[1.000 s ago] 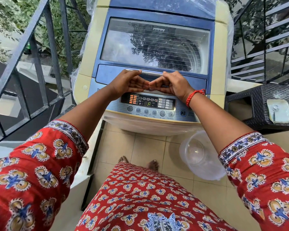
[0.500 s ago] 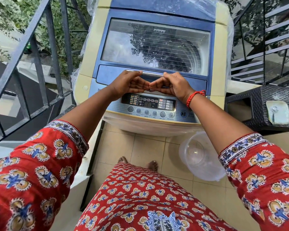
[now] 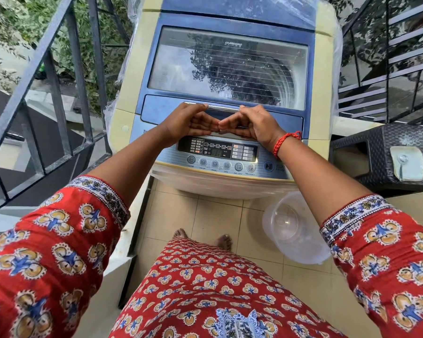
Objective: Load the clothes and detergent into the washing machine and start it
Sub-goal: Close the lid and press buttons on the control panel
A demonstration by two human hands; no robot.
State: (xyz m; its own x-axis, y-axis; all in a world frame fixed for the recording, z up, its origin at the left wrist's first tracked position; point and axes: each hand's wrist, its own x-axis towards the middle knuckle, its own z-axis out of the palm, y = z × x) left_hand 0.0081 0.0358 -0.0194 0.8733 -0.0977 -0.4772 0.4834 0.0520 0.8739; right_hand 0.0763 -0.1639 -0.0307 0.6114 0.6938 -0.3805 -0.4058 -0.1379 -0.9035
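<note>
A top-loading washing machine (image 3: 324,69), cream and blue and partly wrapped in clear plastic, stands in front of me. Its glass lid (image 3: 227,69) is down and reflects trees, so the drum's contents are hidden. My left hand (image 3: 191,123) and my right hand (image 3: 252,125) both grip the chrome lid handle (image 3: 224,108) at the lid's front edge, thumbs on top, fingertips meeting underneath. Just below my hands is the control panel (image 3: 217,150), with a faint green display and a row of round buttons. The start/pause button (image 3: 268,166) is at its right end. No clothes or detergent are visible.
A clear plastic tub (image 3: 293,228) lies on the tiled floor by my right foot. A black wicker stand (image 3: 366,152) with a metal plate (image 3: 405,162) is on the right. A metal railing (image 3: 54,76) runs close on the left, and stair steps (image 3: 401,57) rise at the right.
The bright orange indicator lights on the panel's left side have gone dim, and the display reading has changed. Both hands stay on the lid handle, and the lid stays down.
</note>
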